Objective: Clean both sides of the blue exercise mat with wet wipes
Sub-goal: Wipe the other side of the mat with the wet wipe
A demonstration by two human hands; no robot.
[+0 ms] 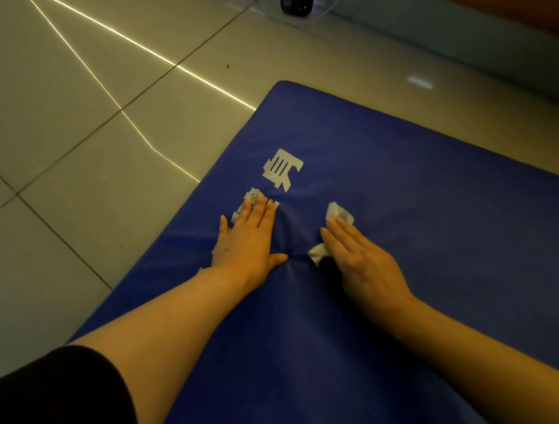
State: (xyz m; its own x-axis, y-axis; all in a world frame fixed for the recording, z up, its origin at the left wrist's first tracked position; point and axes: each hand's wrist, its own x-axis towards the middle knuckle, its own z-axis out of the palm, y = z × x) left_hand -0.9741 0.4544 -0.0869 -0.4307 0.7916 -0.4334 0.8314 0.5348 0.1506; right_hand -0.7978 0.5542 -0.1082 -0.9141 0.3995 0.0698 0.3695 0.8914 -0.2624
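Your left hand point(249, 239) lies flat, fingers straight, pressing the blue exercise mat point(419, 243) over its white printed characters point(283, 172); this grip holds nothing. Your right hand point(358, 255), just beside it, also lies flat with straight fingers, pressing a crumpled wet wipe point(338, 213) onto the mat; the wipe shows beyond the fingertips and beside the palm's inner edge. The mat lies on the tiled floor point(77, 129), its corner ahead of both hands. Risk: the cover puckers between the two grips, so the bunched wipe may skip folds or slip from under the palm. No wipe packet or other container is in view.
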